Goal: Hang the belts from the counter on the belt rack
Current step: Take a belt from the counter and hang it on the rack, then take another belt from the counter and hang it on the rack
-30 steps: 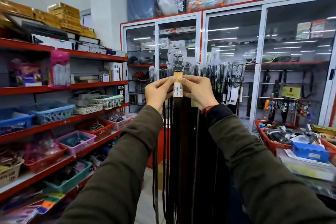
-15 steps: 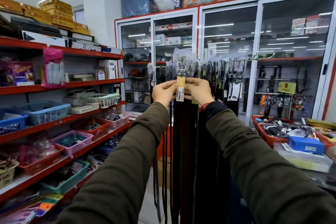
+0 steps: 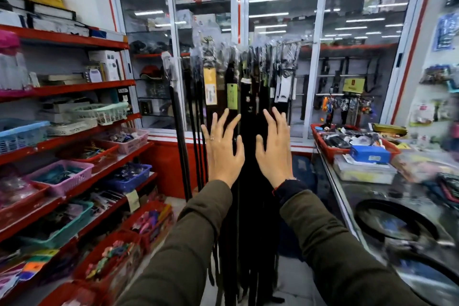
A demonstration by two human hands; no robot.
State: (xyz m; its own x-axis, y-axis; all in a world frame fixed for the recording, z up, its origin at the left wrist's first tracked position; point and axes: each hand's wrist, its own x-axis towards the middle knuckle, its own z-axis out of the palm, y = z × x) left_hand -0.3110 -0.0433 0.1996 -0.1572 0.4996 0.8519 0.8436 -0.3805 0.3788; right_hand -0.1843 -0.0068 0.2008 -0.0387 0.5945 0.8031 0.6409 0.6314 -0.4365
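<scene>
Several dark belts hang side by side from the belt rack (image 3: 270,45) in front of the glass cabinets. One of them carries a yellow tag (image 3: 210,85) and hangs free. My left hand (image 3: 223,149) and my right hand (image 3: 273,150) are both held up in front of the hanging belts (image 3: 248,156), fingers spread, holding nothing. On the glass counter (image 3: 347,196) at the lower right lies a coiled black belt (image 3: 395,222).
Red shelves with plastic baskets (image 3: 59,176) of small goods line the left side. A red tray (image 3: 330,149) with items, a blue box (image 3: 370,154) and flat packs sit on the counter to the right. A narrow floor strip runs between shelves and counter.
Both hands let go of the yellow-tagged belt near the rack and dropped lower, opening with fingers spread. The view tilted down and right, bringing the counter with the coiled belt into sight.
</scene>
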